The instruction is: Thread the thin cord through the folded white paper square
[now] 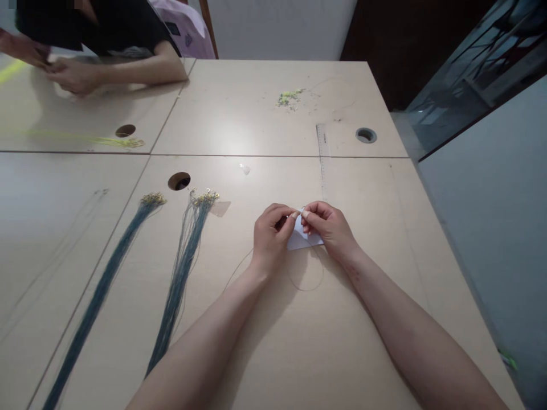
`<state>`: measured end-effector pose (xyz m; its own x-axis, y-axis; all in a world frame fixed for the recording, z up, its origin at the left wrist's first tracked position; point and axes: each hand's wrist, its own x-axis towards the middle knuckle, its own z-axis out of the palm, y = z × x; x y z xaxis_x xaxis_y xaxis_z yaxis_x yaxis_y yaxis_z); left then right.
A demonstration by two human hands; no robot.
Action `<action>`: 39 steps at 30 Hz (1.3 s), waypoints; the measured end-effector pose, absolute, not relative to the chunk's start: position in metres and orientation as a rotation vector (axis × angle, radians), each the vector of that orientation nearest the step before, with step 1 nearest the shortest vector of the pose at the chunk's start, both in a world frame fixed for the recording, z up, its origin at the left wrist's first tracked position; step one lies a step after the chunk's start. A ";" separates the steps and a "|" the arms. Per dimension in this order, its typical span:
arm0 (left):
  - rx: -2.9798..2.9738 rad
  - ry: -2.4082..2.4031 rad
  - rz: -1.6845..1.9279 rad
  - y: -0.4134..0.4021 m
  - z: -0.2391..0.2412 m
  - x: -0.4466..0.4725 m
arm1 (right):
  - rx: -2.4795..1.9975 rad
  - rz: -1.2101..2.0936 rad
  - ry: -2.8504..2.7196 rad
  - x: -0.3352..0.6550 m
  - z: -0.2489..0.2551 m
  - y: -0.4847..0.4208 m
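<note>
Thumb and fingers of my left hand (273,233) are pinched together, close against the pinched fingertips of my right hand (328,225). Between them runs a thin dark cord (314,289), which loops below my hands and also trails out left of my left wrist. The tiny spot where the fingertips meet is too small to make out. Under both hands lies a small white sheet (299,242), partly covered by them. To the left are two bundles of blue-green cords, the nearer bundle (183,267) and the farther bundle (111,267), each with gold-coloured metal ends.
A clear ruler (321,151) lies beyond my hands, across a table seam. Behind it are yellow-green scraps (289,98). Holes open in the tabletop, one (179,181) near the bundles. At upper left, another person's hands (74,75) work near yellow cords (123,142).
</note>
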<state>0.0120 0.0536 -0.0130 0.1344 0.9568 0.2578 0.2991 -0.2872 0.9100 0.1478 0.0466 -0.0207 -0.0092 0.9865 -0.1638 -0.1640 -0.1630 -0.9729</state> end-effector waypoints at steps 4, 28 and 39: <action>1.712 1.182 1.169 0.054 -0.013 0.012 | -1.204 1.415 -0.980 0.148 -0.020 0.047; 1.662 1.222 1.177 0.054 -0.015 0.013 | -1.236 1.364 -1.017 0.147 -0.021 0.046; 1.700 1.196 1.180 0.055 -0.015 0.013 | -1.195 1.386 -0.992 0.147 -0.022 0.046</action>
